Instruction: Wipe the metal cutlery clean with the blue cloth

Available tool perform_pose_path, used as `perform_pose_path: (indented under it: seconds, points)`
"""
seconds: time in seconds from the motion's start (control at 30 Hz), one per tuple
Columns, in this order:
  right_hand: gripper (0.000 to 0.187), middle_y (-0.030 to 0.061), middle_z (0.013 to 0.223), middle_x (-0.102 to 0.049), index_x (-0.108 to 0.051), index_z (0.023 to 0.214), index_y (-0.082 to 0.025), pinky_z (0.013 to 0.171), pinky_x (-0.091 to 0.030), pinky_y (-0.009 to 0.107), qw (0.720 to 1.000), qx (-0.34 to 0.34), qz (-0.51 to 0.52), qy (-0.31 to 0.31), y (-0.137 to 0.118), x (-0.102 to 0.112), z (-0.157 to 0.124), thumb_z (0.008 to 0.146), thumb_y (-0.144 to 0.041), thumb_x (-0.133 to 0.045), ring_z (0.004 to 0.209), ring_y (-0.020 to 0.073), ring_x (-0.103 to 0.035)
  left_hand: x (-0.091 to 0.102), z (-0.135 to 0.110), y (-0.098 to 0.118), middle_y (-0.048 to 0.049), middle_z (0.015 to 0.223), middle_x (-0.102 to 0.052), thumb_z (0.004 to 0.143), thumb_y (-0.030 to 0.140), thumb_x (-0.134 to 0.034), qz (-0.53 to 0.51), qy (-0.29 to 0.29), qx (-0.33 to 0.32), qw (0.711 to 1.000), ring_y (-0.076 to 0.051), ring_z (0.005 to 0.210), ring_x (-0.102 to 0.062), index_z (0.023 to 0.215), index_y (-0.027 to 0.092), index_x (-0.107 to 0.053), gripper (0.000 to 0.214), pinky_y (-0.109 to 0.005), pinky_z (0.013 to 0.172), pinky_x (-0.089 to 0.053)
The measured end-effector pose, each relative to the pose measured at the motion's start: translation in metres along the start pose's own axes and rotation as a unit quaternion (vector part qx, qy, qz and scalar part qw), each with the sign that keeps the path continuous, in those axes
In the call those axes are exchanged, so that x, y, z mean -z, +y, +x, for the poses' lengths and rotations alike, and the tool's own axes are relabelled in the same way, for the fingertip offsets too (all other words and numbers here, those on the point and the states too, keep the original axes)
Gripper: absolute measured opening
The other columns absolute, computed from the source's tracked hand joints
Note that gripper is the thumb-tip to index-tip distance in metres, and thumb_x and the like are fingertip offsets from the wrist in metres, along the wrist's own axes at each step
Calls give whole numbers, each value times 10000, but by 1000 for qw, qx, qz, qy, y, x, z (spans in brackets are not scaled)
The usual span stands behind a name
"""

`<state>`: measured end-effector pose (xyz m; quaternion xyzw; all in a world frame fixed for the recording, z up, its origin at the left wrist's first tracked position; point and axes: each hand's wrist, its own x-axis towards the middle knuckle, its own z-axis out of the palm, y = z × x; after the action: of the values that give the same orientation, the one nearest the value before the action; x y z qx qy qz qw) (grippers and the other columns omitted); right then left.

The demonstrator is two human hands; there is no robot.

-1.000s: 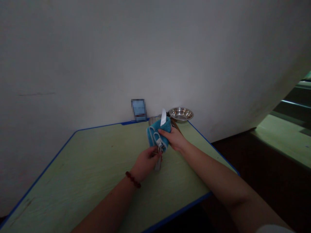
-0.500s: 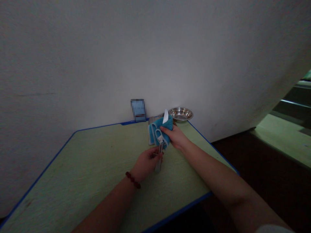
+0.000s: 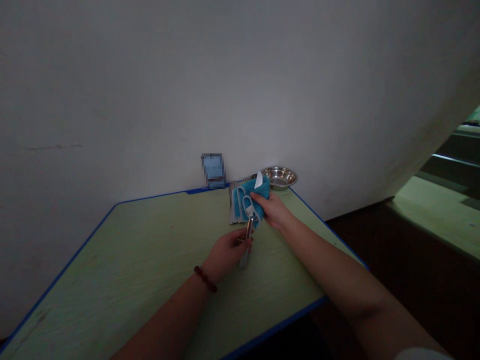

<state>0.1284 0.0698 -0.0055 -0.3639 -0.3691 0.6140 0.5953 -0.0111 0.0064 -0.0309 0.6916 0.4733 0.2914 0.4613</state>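
At the far left, a pale green tabletop with a blue edge [image 3: 142, 250] spreads beyond the left hand, and a dark red beaded bracelet [image 3: 205, 279] circles the wrist just behind that hand. Ahead of the left hand, against the grey wall [image 3: 157, 100], stands a pixelated, upright, rectangular object [image 3: 213, 169]. The left hand [image 3: 230, 246] pinches the silvery metal handle of a knife [image 3: 245, 258] between thumb and fingers; the handle's end points back toward the person. Directly ahead of that hand, a blue terry cloth with pale edging [image 3: 241, 200] is folded around the knife, hiding its middle, while the pale blade tip sticks out past the far side. To the right, the right hand [image 3: 275, 210] grips the cloth, thumb on top. Just beyond this hand sits a shiny, round, stainless steel bowl [image 3: 280, 177].
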Motion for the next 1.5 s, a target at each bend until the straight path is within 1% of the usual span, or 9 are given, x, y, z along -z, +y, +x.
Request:
perform_pose_path:
  seconds: [0.13, 0.3, 0.4, 0.6, 0.83, 0.97, 1.13, 1.27, 1.5]
  points:
    - [192, -13, 663, -652, -603, 705, -167, 615, -484, 239, 1000, 8, -1, 6, -2, 1, 1, 551, -261, -670, 569, 99, -586, -1, -1, 0, -41, 744, -616, 707, 338, -469, -17, -4, 0, 1000, -175, 678, -556, 1019, 159, -573, 375, -302, 646, -433]
    - [144, -23, 621, -640, -591, 662, -171, 641, -478, 266, 999, 8, -7, 33, -4, 1, 1, 563, -253, -655, 546, 100, -574, -1, -3, 6, -31, 686, -596, 697, 332, -476, -19, -10, 19, 1000, -171, 639, -543, 1000, 146, -581, 371, -293, 612, -425]
    - [133, -29, 609, -634, -588, 656, -171, 649, -476, 272, 999, 10, -1, 38, -6, 1, 2, 564, -246, -650, 542, 99, -572, 0, -4, 8, -24, 664, -594, 693, 329, -477, -12, -15, 29, 999, -165, 630, -544, 1007, 146, -577, 377, -294, 618, -424]
    - [136, -37, 590, -626, -581, 659, -170, 623, -477, 262, 999, 10, 6, 46, -8, 3, 3, 566, -247, -643, 513, 91, -560, -1, -4, 7, -33, 739, -611, 692, 326, -480, 0, -15, 27, 1000, -157, 665, -547, 1004, 155, -578, 370, -282, 638, -422]
    - [123, -33, 598, -625, -576, 677, -178, 646, -478, 269, 998, 12, 7, 60, -9, 2, 4, 587, -242, -632, 547, 102, -574, -1, -4, 8, -3, 627, -592, 689, 328, -482, -5, -21, 40, 999, -147, 600, -542, 990, 158, -583, 360, -264, 587, -409]
    - [118, -30, 596, -628, -577, 688, -178, 638, -484, 265, 998, 14, 16, 65, -10, 2, 4, 592, -226, -625, 546, 103, -576, -1, -4, 10, -5, 633, -591, 682, 319, -490, -8, -21, 43, 999, -140, 598, -537, 978, 152, -589, 354, -255, 585, -404]
    - [84, -28, 599, -632, -581, 680, -174, 652, -485, 275, 997, 16, 19, 71, -12, 3, 5, 611, -215, -609, 552, 106, -581, -2, -4, 7, 6, 599, -571, 688, 313, -482, -12, -24, 38, 999, -131, 579, -526, 962, 151, -589, 335, -253, 580, -406]
    - [74, -27, 598, -633, -584, 670, -176, 664, -483, 281, 997, 21, 18, 75, -11, 6, 8, 614, -214, -611, 559, 108, -584, -2, -4, 4, 11, 580, -556, 695, 312, -472, -15, -29, 45, 998, -122, 541, -512, 973, 152, -577, 337, -246, 539, -401]
    - [49, -28, 578, -632, -580, 665, -177, 646, -498, 279, 996, 22, 29, 79, -10, 10, 13, 625, -194, -602, 518, 105, -573, 0, -5, 8, -7, 617, -577, 688, 330, -477, 5, -38, 41, 998, -129, 567, -520, 961, 148, -587, 346, -245, 543, -407]
